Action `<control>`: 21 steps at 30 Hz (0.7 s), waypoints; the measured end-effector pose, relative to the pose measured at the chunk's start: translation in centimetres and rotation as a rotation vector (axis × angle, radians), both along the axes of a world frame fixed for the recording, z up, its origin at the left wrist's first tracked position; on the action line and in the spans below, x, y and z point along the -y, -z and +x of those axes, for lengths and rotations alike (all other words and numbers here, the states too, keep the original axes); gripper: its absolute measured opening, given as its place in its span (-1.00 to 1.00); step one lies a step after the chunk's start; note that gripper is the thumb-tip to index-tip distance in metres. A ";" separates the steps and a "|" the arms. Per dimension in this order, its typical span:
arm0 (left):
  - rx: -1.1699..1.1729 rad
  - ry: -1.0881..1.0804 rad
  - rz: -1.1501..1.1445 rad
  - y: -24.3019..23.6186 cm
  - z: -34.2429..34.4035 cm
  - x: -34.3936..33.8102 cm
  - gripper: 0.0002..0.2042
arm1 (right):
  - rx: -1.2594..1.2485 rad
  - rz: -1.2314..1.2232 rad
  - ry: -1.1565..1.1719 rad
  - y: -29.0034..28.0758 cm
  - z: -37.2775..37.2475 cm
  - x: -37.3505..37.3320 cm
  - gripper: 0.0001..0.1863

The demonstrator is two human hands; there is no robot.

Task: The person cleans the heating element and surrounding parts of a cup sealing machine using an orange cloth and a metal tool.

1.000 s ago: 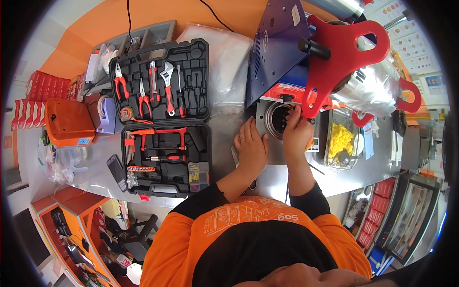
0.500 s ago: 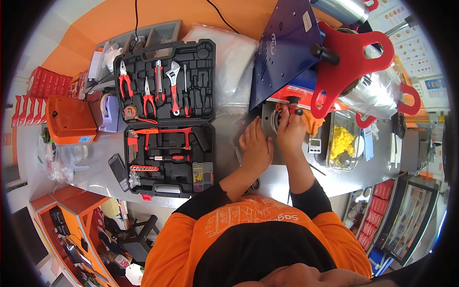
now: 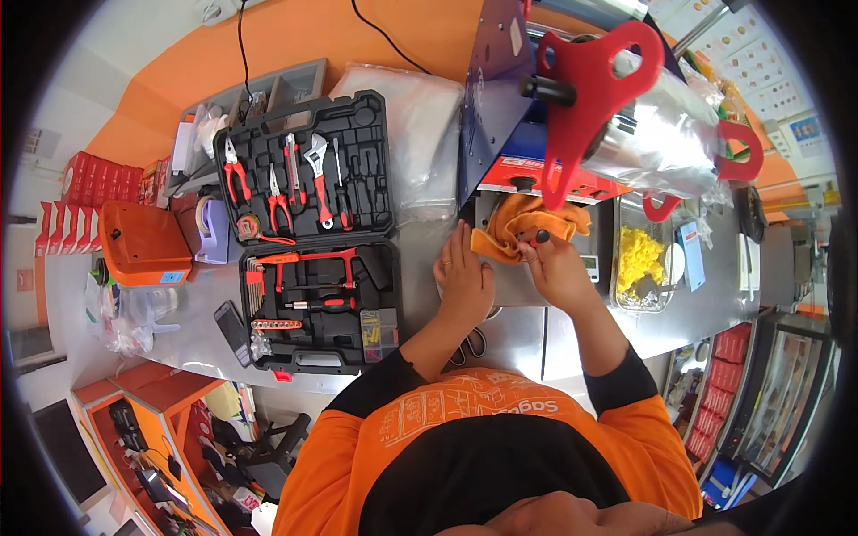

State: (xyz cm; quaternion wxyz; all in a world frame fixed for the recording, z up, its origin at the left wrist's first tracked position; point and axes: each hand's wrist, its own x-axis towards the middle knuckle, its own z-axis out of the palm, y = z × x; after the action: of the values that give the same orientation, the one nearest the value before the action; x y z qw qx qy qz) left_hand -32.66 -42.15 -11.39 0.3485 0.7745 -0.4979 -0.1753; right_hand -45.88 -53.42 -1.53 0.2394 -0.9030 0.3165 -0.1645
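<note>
My right hand (image 3: 561, 275) is closed round a small handle with a black, rounded end and some red (image 3: 539, 238); it looks like a screwdriver handle, its shaft hidden. Directly beyond it, a crumpled orange cloth (image 3: 523, 219) lies over the front of the blue-and-red machine (image 3: 563, 179). My left hand (image 3: 463, 284) rests with fingers stretched forward beside the machine's lower left corner, near the cloth's edge, with no object visible in it. Left of that hand, the black tool case (image 3: 389, 246) lies open with pliers, a wrench, a knife and screwdrivers in its moulded slots.
A roll of clear film (image 3: 652, 147) between red brackets overhangs the machine. To the right are a tray of yellow food (image 3: 642, 268) and a small timer (image 3: 589, 265). Plastic sheets (image 3: 429, 143), a phone (image 3: 232, 332), a tape dispenser (image 3: 212, 232) and scissors (image 3: 469, 347) lie around.
The orange cloth now covers the round metal part at the machine's front that was bare before. My right hand has drawn back toward me, still on the handle. The whole view has shifted slightly.
</note>
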 end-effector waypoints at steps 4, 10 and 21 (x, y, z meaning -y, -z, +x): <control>0.046 -0.034 0.025 0.3 -0.1 -0.4 -0.27 | -0.162 -0.064 -0.053 -1.7 -0.4 0.5 -0.66; 0.175 0.113 -0.113 -4.4 0.2 -0.5 -0.24 | -0.249 -0.142 -0.081 -1.9 -1.8 2.1 -0.62; 0.257 0.270 -0.344 -4.6 -1.0 3.8 -0.82 | -0.365 -0.190 -0.205 -2.1 -0.8 3.3 -0.67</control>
State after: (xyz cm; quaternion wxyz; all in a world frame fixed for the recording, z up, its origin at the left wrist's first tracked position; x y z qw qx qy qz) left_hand -33.64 -45.96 -6.77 0.3825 0.6462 -0.6596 -0.0330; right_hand -46.66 -56.71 0.54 0.1074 -0.9637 0.2443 -0.0023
